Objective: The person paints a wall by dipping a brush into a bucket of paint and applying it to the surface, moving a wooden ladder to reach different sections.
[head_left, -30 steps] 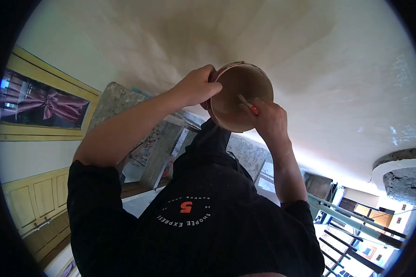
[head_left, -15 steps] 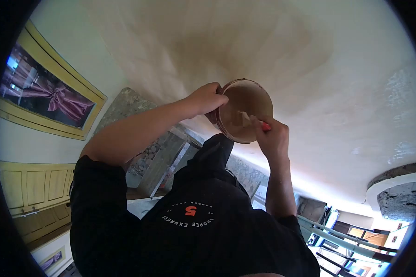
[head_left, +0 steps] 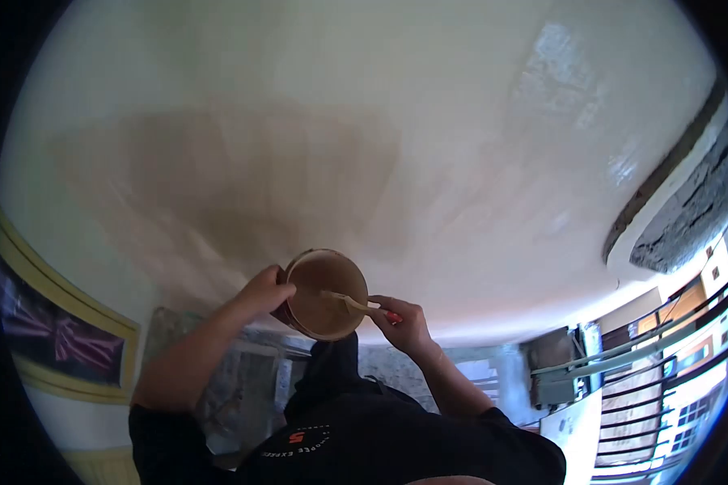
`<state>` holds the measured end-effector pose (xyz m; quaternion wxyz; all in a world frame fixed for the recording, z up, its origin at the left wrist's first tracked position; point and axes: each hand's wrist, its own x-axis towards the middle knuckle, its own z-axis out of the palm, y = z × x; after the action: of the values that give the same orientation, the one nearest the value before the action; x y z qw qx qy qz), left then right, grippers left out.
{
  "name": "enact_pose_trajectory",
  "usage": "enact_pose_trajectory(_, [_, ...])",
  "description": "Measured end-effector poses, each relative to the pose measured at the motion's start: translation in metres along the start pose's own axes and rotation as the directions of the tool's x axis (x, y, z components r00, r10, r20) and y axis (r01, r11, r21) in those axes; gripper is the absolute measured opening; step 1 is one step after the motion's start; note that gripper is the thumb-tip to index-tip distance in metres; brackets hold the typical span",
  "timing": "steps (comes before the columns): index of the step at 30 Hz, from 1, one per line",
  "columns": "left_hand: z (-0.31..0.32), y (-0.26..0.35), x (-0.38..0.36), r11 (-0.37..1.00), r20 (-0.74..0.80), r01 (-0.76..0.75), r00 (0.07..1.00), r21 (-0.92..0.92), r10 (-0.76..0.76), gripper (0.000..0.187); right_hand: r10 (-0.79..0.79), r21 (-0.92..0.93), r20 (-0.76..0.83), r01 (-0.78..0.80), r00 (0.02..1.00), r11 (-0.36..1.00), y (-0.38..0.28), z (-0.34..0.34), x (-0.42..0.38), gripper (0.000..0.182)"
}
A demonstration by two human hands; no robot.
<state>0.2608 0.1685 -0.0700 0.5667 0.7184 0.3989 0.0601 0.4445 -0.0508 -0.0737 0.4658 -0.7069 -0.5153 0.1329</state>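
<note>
A round bucket [head_left: 326,267] with a brownish inside is tilted toward the camera near the middle of the head view. My left hand [head_left: 265,293] is closed on its left rim, thumb over the edge. A brush [head_left: 350,302] with a pale body and a red part on its handle is in my right hand [head_left: 402,325], fingers wrapped round the handle. The brush's tip lies inside the bucket, over the brown contents. Beyond the bucket stands a pale wall [head_left: 461,162] with a darker, damp-looking patch.
A yellow-framed window [head_left: 121,323] with a purple curtain is at the lower left. On the right are a rough grey opening with a pale edge [head_left: 623,255] and dark railings [head_left: 631,420]. A grey box-like object [head_left: 554,364] stands at the lower right.
The view has shifted, showing more of the upper wall. Bucket and both hands now appear lower and further left. More of the brush shows, still inside the bucket.
</note>
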Motion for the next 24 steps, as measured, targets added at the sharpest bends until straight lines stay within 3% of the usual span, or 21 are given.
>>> enact_pose_trajectory(2, [0.001, 0.001, -0.008, 0.99, 0.041, 0.05, 0.998, -0.132, -0.045, 0.033, 0.136, 0.073, -0.002, -0.135, 0.991, 0.988, 0.013, 0.009, -0.01, 0.021])
enact_pose_trajectory(4, [0.005, -0.009, -0.011, 0.994, -0.046, -0.084, 0.995, 0.074, 0.088, 0.033, 0.339, 0.345, 0.026, -0.327, 0.94, 0.88, 0.019, 0.012, -0.019, 0.024])
enact_pose_trajectory(6, [0.01, 0.002, -0.019, 0.999, -0.013, -0.019, 1.0, 0.041, 0.02, 0.035, 0.416, 0.503, 0.053, -0.384, 0.908, 0.774, 0.027, 0.013, -0.024, 0.024])
enact_pose_trajectory(8, [0.011, 0.012, -0.019, 0.994, 0.011, -0.013, 1.0, 0.107, 0.012, 0.036, 0.409, 0.476, 0.01, -0.364, 0.912, 0.801, 0.038, 0.021, -0.031, 0.023])
enact_pose_trajectory(12, [0.007, 0.003, -0.012, 0.98, 0.067, -0.038, 0.997, 0.195, 0.026, 0.037, 0.34, 0.139, 0.119, -0.355, 0.933, 0.925, 0.015, 0.018, -0.028, 0.023])
enact_pose_trajectory(14, [0.01, 0.005, -0.015, 0.982, 0.059, -0.031, 0.998, 0.184, 0.02, 0.038, 0.383, 0.159, 0.167, -0.408, 0.908, 0.899, 0.017, 0.015, -0.026, 0.023])
enact_pose_trajectory(18, [0.006, -0.002, -0.012, 0.986, 0.05, 0.007, 0.999, 0.166, -0.016, 0.038, 0.253, 0.072, 0.106, -0.261, 0.962, 0.963, 0.012, 0.012, -0.026, 0.024])
enact_pose_trajectory(20, [0.007, -0.008, -0.005, 0.987, 0.048, 0.001, 0.999, 0.163, -0.009, 0.037, 0.238, 0.033, 0.224, -0.252, 0.945, 0.967, 0.009, 0.014, -0.027, 0.025])
enact_pose_trajectory(24, [0.007, -0.011, -0.003, 0.983, 0.031, -0.035, 0.999, 0.179, 0.03, 0.036, 0.212, 0.115, 0.206, -0.239, 0.955, 0.964, -0.005, 0.012, -0.026, 0.025])
